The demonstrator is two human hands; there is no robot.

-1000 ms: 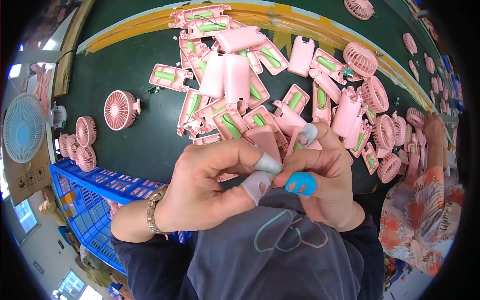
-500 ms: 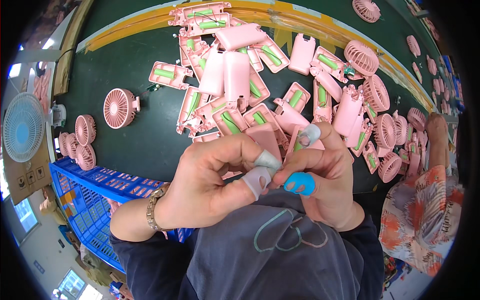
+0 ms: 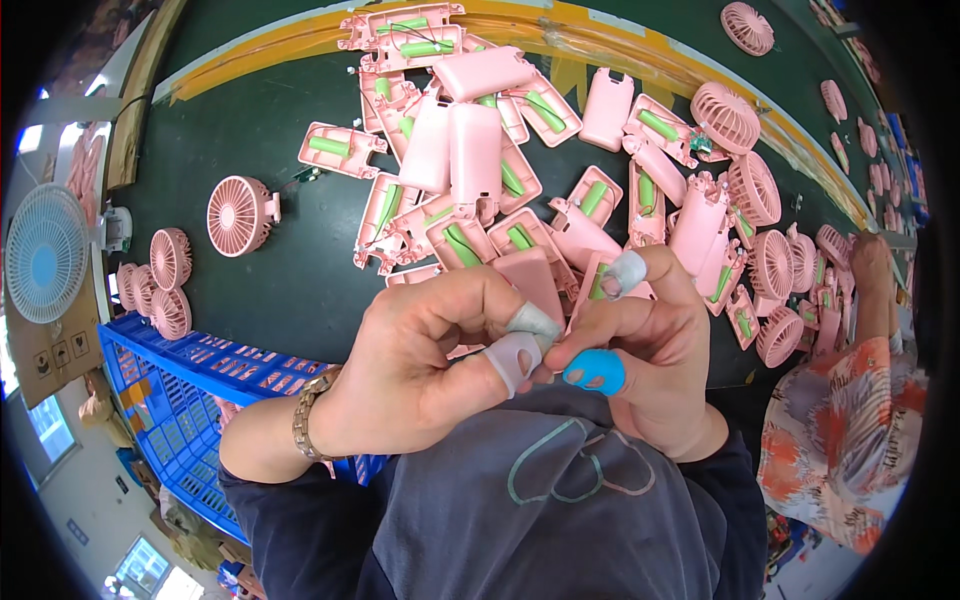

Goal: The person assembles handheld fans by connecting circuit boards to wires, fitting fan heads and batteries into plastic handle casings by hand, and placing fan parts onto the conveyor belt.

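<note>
Pink plastic oblong casing (image 3: 532,280) just beyond the meeting fingertips of left hand (image 3: 425,350) and right hand (image 3: 655,375), on dark green worktop (image 3: 300,280).
Long axis roughly away from the body; nearer the left. Each grip pinched close, thumb to forefinger; anything between hidden, cannot tell. Counted: five pink round-caged fans (image 3: 232,215) at left, one blue plastic crate (image 3: 160,355), four stretchy finger covers (image 3: 608,368), two per hand; heaped pink casings (image 3: 475,150) with green cylinders (image 3: 330,147), too overlapped to count.
</note>
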